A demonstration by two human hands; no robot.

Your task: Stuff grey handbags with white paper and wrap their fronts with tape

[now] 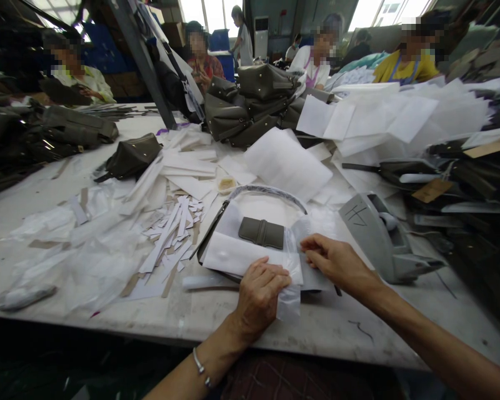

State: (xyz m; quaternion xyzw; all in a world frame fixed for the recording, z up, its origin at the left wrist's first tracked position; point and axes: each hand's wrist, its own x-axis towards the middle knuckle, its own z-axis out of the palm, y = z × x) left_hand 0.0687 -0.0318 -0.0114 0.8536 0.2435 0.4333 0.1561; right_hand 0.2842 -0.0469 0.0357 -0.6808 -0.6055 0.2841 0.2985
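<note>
A dark olive handbag lies flat on the table, its wrapped handle (270,191) arching away from me. White foam sheet (229,253) and thin clear plastic (291,250) cover most of its body. A dark olive strapped flap (261,232) shows above the foam. My left hand (260,291) rests on the foam and the plastic near the bag's front edge, fingers stretched out and lying flat. At the bag's right side, my right hand (337,258) has its fingers curled together against the plastic. What lies between those fingertips is hidden.
A grey tape dispenser (375,236) stands close to my right forearm. White paper strips (177,233) and crumpled plastic (95,255) lie to the left. Piled bags (254,100) and foam sheets (370,114) fill the back. Several people sit across the table.
</note>
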